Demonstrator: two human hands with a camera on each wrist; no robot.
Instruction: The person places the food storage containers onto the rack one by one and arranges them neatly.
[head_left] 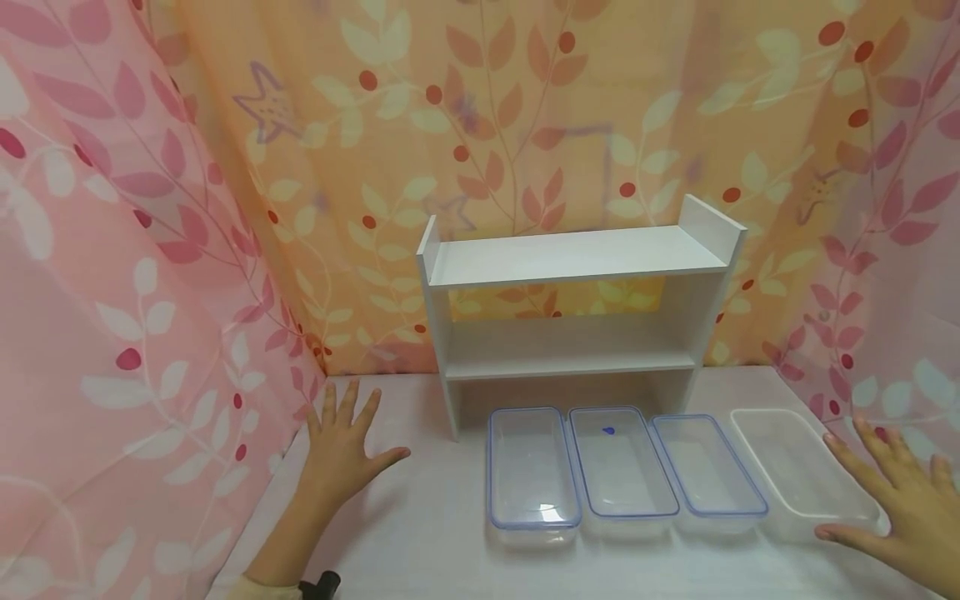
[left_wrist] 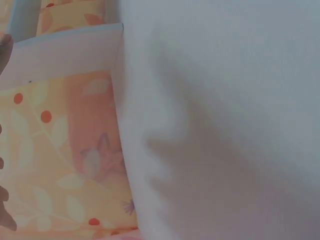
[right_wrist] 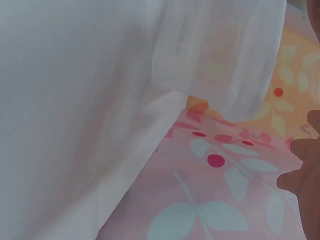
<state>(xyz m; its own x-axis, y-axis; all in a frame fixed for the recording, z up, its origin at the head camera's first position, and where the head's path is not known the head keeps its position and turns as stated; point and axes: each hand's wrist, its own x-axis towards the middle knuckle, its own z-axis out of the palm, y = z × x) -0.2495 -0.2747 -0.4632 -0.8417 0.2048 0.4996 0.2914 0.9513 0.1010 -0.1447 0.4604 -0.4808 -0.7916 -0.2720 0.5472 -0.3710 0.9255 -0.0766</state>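
My left hand [head_left: 341, 454] is spread above the left part of the white table, fingers and thumb apart, holding nothing. Its fingertips [left_wrist: 4, 50] just enter the left wrist view at the edge. At the far right, my right hand [head_left: 911, 508] is likewise spread and holds nothing. It is nearest a clear plastic container with a whitish rim [head_left: 802, 467]; whether the thumb touches it I cannot tell. Left of that stand three clear containers edged in blue: one on the left [head_left: 534, 467], a middle one with a blue spot [head_left: 624, 467], and a smaller one [head_left: 708, 467].
Behind the containers stands a white two-tier shelf [head_left: 570, 254] with raised sides. Floral curtains surround the table, orange [head_left: 337, 275] at the back and pink [head_left: 90, 333] at the sides. A dark object [head_left: 321, 586] sits at my left wrist.
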